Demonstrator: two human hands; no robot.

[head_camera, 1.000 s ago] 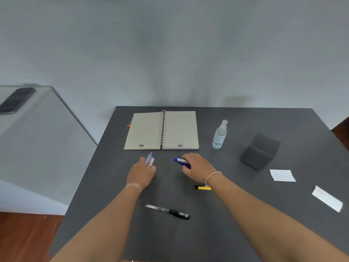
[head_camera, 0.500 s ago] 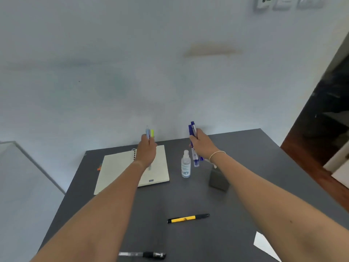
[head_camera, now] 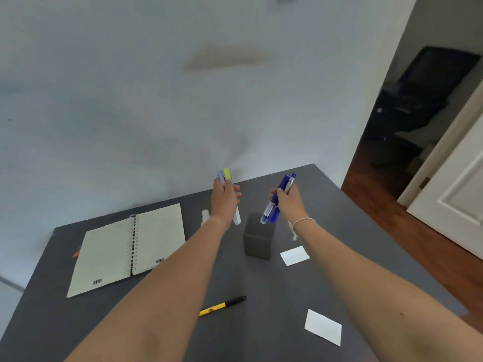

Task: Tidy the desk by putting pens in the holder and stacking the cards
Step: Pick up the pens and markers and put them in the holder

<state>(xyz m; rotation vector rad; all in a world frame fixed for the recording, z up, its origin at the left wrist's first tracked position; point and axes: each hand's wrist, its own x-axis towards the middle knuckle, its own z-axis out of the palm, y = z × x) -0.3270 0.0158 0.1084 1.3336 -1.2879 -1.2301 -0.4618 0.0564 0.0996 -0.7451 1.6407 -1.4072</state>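
A dark grey square pen holder [head_camera: 257, 239] stands on the dark desk [head_camera: 339, 210]. My left hand [head_camera: 224, 201] grips two pens [head_camera: 225, 175], one light blue and one with a yellow-green top, upright just left of the holder. My right hand [head_camera: 288, 201] grips blue pens [head_camera: 273, 210], their lower tips hanging over the holder's open top. A yellow and black pen [head_camera: 222, 305] lies on the desk in front of the holder. Two white cards lie flat: one [head_camera: 294, 255] right of the holder, one [head_camera: 323, 327] nearer me.
An open spiral notebook [head_camera: 125, 249] lies at the left. A small clear bottle [head_camera: 205, 216] is partly hidden behind my left wrist. An orange scrap [head_camera: 76, 253] sits beside the notebook. The desk's right edge drops to a wooden floor and a white door [head_camera: 454, 189].
Both hands have carried their pens rightward from above the notebook and bottle to the holder. The view has swung right, so the black pen at the near edge is out of frame.
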